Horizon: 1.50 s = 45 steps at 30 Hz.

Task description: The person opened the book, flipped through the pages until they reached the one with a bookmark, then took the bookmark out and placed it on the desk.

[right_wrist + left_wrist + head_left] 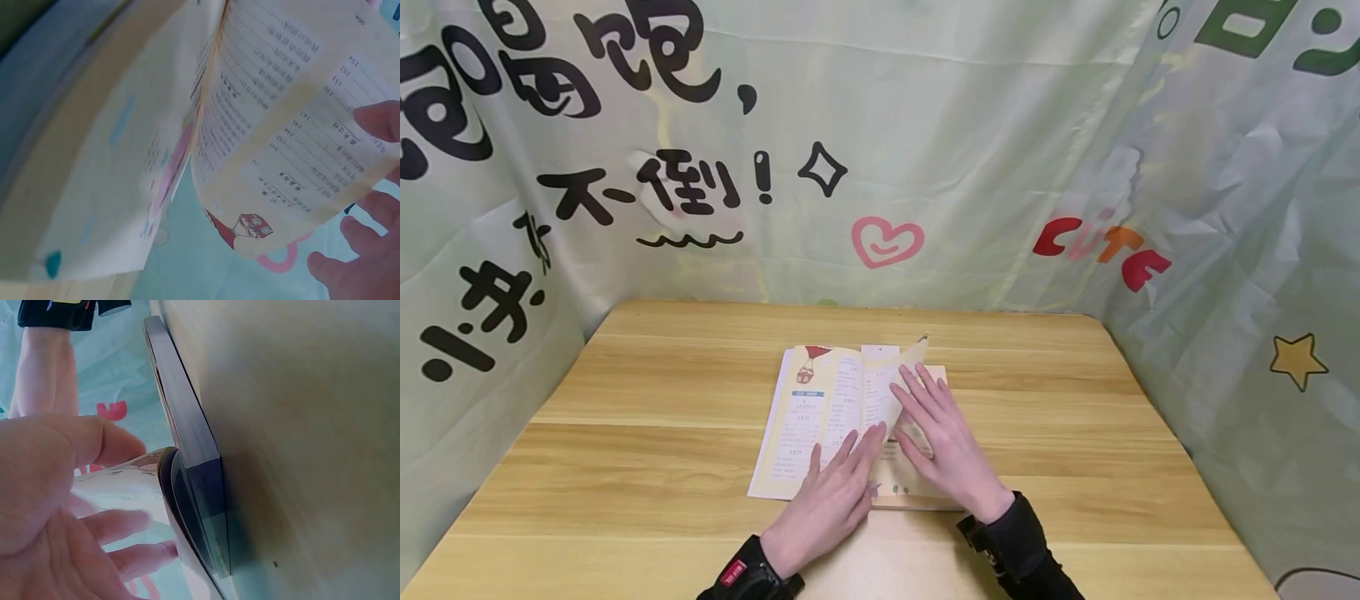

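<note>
An open book (797,450) with printed pages lies near the middle of the table. My left hand (831,504) rests over its lower part by the fold, fingers stretched forward. In the left wrist view, that thumb and fingers lie beside the bent pages, by the thick page block (190,406). My right hand (951,454) is at the book's right half with fingers extended against a lifted page (882,387). The right wrist view shows the thumb (378,120) at the printed face of that raised page, which stands up from the fold.
The wooden table (647,467) extends around the book on all sides. Behind it and along both sides hangs a pale green cloth (985,150) with lettering, a pink heart and a star. A light rounded object (1318,583) shows at the lower right corner.
</note>
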{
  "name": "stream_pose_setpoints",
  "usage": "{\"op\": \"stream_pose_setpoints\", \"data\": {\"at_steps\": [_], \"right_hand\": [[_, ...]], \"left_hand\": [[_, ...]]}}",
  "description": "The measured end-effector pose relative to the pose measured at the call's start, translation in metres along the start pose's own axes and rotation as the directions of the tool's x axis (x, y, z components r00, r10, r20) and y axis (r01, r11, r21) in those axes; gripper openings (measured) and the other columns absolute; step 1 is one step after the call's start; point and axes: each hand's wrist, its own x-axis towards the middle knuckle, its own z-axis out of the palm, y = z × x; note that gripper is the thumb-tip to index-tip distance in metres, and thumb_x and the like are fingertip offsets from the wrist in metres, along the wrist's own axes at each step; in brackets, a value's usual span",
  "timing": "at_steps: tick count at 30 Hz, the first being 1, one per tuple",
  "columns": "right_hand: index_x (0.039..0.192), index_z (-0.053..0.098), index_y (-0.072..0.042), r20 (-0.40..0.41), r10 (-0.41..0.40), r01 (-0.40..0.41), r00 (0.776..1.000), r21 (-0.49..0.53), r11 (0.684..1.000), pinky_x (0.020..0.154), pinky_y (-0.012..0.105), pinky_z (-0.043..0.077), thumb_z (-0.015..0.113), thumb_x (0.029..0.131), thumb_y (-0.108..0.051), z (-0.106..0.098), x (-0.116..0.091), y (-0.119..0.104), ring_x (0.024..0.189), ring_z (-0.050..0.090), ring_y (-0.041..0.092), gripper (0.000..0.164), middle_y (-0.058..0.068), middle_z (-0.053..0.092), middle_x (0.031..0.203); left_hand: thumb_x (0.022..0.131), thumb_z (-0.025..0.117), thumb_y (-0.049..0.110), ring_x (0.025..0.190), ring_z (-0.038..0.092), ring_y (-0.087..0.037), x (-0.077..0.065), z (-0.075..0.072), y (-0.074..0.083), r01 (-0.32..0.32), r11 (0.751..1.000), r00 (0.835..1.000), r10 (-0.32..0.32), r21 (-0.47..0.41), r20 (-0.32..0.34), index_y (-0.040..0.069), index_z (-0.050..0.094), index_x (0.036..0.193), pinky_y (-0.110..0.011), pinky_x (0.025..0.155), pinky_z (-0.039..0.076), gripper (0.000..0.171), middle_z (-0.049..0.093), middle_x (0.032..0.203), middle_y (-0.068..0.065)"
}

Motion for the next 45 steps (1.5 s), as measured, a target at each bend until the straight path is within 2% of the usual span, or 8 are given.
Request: {"op": "stream_pose_setpoints", "data": {"at_steps": [3,9,16,25,29,35,40,45], "right_hand": [[0.156,0.036,-0.006,0.062,0.038,-0.039,0.997,0.023,0.999,0.122,0.058,0.029,0.074,0.088,-0.012,0.002,-0.001,-0.002,0.151,0.031,0.04,0.079,0.02,0.034,0.163],[0.161,0.014,0.0,0.152,0.054,-0.067,0.987,0.081,0.994,0.131,0.034,0.006,0.071,0.091,-0.013,0.007,-0.003,-0.005,0.157,0.017,0.034,0.091,0.022,0.014,0.169],[0.161,0.007,-0.002,0.298,0.027,-0.058,0.954,0.096,0.994,0.125,0.055,0.025,0.071,0.092,-0.018,0.016,-0.006,-0.011,0.158,0.016,0.03,0.096,0.016,0.007,0.171],[0.162,0.012,-0.004,0.432,0.012,-0.084,0.902,0.149,0.985,0.124,0.056,0.028,0.071,0.093,-0.027,0.022,-0.01,-0.015,0.158,0.017,0.031,0.093,0.015,0.009,0.171],[0.162,0.013,-0.005,0.475,0.002,-0.095,0.88,0.172,0.981,0.124,0.053,0.028,0.069,0.094,-0.03,0.023,-0.012,-0.017,0.158,0.015,0.03,0.091,0.015,0.006,0.171],[0.162,0.016,-0.008,0.507,0.003,-0.118,0.862,0.194,0.974,0.123,0.051,0.032,0.066,0.096,-0.032,0.023,-0.013,-0.019,0.157,0.02,0.029,0.086,0.013,0.007,0.171],[0.162,0.015,-0.01,0.548,0.01,-0.151,0.836,0.213,0.965,0.123,0.049,0.033,0.066,0.096,-0.037,0.024,-0.013,-0.021,0.155,0.022,0.029,0.088,0.011,0.004,0.171],[0.162,0.018,-0.008,0.558,-0.016,-0.131,0.829,0.222,0.966,0.123,0.048,0.032,0.068,0.094,-0.039,0.025,-0.015,-0.021,0.155,0.024,0.028,0.09,0.012,0.007,0.171]], "left_hand": [[0.101,0.058,0.023,0.146,0.043,-0.031,0.0,0.001,-0.001,-0.004,1.0,0.999,0.004,-0.005,-0.042,0.017,0.008,0.164,-0.076,0.109,0.036,0.081,0.033,0.165,-0.004],[0.099,0.06,0.021,0.147,0.042,-0.03,0.003,0.0,-0.002,-0.008,0.999,0.991,0.004,-0.031,-0.133,0.015,0.001,0.164,-0.073,0.108,0.039,0.088,0.026,0.168,-0.007],[0.097,0.063,0.011,0.144,0.046,-0.03,0.008,-0.006,-0.001,-0.024,0.99,0.96,-0.017,-0.139,-0.28,0.011,0.001,0.163,-0.067,0.108,0.044,0.091,0.036,0.162,-0.016],[0.095,0.062,0.003,0.137,0.05,-0.038,0.008,-0.011,0.0,-0.035,0.973,0.92,-0.058,-0.23,-0.387,-0.001,-0.001,0.16,-0.046,0.107,0.05,0.091,0.023,0.166,-0.023],[0.092,0.062,0.0,0.142,0.043,-0.039,0.007,-0.011,-0.002,-0.059,0.984,0.899,-0.022,-0.17,-0.437,-0.004,-0.001,0.16,-0.048,0.11,0.045,0.092,0.015,0.168,-0.022],[0.086,0.062,-0.004,0.143,0.043,-0.038,0.009,-0.013,-0.008,-0.086,0.996,0.836,0.06,-0.022,-0.545,-0.011,0.009,0.157,-0.05,0.117,0.039,0.088,0.017,0.168,-0.021],[0.086,0.058,-0.004,0.156,0.022,-0.022,0.011,-0.015,-0.013,-0.104,0.993,0.79,0.117,0.057,-0.602,-0.013,0.012,0.155,-0.043,0.13,0.02,0.084,0.021,0.166,-0.023],[0.091,0.049,-0.001,0.153,0.033,-0.024,0.012,-0.019,-0.016,-0.064,0.988,0.793,0.137,0.141,-0.594,-0.013,0.019,0.155,-0.048,0.128,0.023,0.071,0.03,0.164,-0.02]]}}
